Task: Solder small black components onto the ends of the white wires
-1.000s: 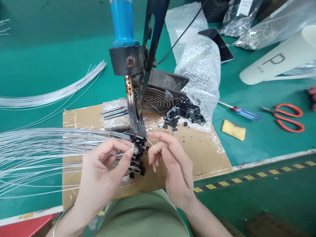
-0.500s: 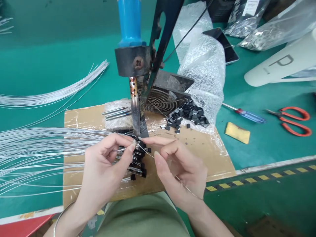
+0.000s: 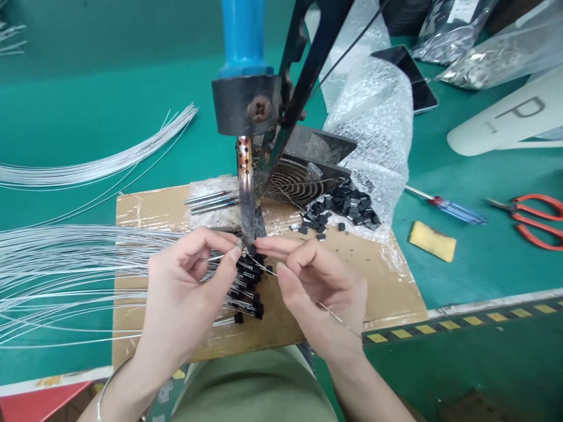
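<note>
A soldering iron (image 3: 247, 202) with a blue handle points straight down, its tip just above a small black connector (image 3: 252, 249). My left hand (image 3: 189, 287) is closed in a pinch on a thin white wire (image 3: 215, 258) beside the tip. A strand of solder wire (image 3: 334, 315) runs across the palm of my right hand (image 3: 325, 293), held between thumb and fingers, its front end near the tip. My right fingertips reach the black connector. Wires with black connectors (image 3: 255, 302) lie below on the cardboard (image 3: 387, 287). The exact joint is hidden by fingers.
Loose black connectors (image 3: 352, 205) are piled on bubble wrap (image 3: 373, 117) by a round fan grille (image 3: 299, 179). Screwdriver (image 3: 457, 210), yellow sponge (image 3: 433, 240) and red-handled cutters (image 3: 534, 217) lie to the right. White wire bundles (image 3: 88, 170) extend left. A black metal arm (image 3: 303, 70) holds the iron.
The view has shifted slightly, so the bench items sit further right. My right fingertips are now against the black connector under the tip; both hands keep their holds.
</note>
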Tool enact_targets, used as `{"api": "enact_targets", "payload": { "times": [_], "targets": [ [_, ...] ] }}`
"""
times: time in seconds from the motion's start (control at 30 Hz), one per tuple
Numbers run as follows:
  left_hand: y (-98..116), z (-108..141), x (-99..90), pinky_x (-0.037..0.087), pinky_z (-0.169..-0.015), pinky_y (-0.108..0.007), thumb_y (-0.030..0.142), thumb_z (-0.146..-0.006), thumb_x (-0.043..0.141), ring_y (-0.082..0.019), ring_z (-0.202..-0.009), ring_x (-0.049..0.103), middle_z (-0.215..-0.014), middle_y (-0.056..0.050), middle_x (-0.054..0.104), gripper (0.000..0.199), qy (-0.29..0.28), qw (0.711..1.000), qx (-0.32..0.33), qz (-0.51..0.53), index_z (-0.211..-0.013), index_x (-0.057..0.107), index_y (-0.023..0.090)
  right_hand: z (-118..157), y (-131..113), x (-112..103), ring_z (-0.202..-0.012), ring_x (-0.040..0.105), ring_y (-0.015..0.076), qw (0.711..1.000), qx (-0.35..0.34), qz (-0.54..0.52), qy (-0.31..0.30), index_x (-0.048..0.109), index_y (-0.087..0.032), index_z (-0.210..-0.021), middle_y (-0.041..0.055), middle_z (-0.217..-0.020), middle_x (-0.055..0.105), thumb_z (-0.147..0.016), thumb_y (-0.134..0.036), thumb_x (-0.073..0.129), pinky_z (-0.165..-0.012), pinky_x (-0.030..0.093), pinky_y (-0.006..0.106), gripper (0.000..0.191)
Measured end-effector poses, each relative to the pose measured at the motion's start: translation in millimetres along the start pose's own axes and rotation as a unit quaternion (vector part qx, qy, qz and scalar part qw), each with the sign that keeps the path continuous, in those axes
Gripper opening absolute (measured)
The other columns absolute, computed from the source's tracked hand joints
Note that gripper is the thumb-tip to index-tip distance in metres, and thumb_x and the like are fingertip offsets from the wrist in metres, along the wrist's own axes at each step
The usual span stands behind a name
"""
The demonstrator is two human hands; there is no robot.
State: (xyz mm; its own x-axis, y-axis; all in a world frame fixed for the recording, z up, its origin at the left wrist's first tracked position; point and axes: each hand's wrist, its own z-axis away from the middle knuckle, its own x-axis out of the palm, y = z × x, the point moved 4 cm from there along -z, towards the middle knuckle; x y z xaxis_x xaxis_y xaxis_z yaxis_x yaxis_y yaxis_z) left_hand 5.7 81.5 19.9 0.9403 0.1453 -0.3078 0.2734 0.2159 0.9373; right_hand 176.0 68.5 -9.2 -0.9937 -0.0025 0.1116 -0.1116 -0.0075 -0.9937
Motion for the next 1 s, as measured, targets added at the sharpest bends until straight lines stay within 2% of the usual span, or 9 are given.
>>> {"api": "enact_targets", "payload": {
  "times": [0.17, 0.4, 0.63, 1.0],
  "targets": [
    [2.0, -1.1, 0.4, 0.056, -0.066, -0.016, 0.01, -0.081, 0.077, -0.009, -0.07, 0.07, -0.082, 0.003, 0.078, 0.014, -0.002, 1.0, 0.009, 0.004, -0.074, 0.076, 0.022, -1.7, -1.2, 0.0, -0.111, 0.082, 0.0267, 1.0, -0.003, -0.002, 0.01, 0.061, -0.024, -0.078, 0.0084, -0.117, 0.085, -0.098, -0.015, 0.069, -0.101, 0.065, 0.044, 0.024],
    [3.5, -2.1, 0.8, 0.055, -0.064, -0.015, 0.009, -0.081, 0.077, -0.007, -0.066, 0.066, -0.081, 0.004, 0.076, 0.016, -0.001, 1.0, 0.011, 0.006, -0.074, 0.076, 0.023, -3.4, -3.0, -0.1, -0.111, 0.082, 0.0215, 1.0, -0.001, -0.025, 0.009, 0.064, -0.024, -0.079, 0.0042, -0.118, 0.085, -0.097, -0.011, 0.07, -0.101, 0.065, 0.036, 0.024],
    [4.0, -2.2, 0.2, 0.053, -0.063, -0.014, 0.009, -0.083, 0.076, -0.007, -0.067, 0.067, -0.083, 0.004, 0.076, 0.016, -0.001, 1.0, 0.015, -0.005, -0.076, 0.076, 0.023, -1.1, -3.1, 0.1, -0.114, 0.08, 0.0211, 0.999, 0.003, -0.033, 0.003, 0.065, -0.024, -0.08, 0.0037, -0.121, 0.084, -0.097, -0.009, 0.069, -0.104, 0.063, 0.036, 0.024],
    [0.4, -3.0, -1.1, 0.047, -0.059, -0.013, 0.008, -0.084, 0.076, -0.006, -0.068, 0.067, -0.085, 0.006, 0.08, 0.016, -0.011, 1.0, 0.019, -0.003, -0.078, 0.075, 0.023, -1.4, -2.8, 0.7, -0.111, 0.082, 0.0204, 0.999, -0.006, -0.03, 0.009, 0.065, -0.024, -0.079, 0.0041, -0.118, 0.085, -0.097, -0.009, 0.07, -0.1, 0.064, 0.032, 0.024]
  ]
}}
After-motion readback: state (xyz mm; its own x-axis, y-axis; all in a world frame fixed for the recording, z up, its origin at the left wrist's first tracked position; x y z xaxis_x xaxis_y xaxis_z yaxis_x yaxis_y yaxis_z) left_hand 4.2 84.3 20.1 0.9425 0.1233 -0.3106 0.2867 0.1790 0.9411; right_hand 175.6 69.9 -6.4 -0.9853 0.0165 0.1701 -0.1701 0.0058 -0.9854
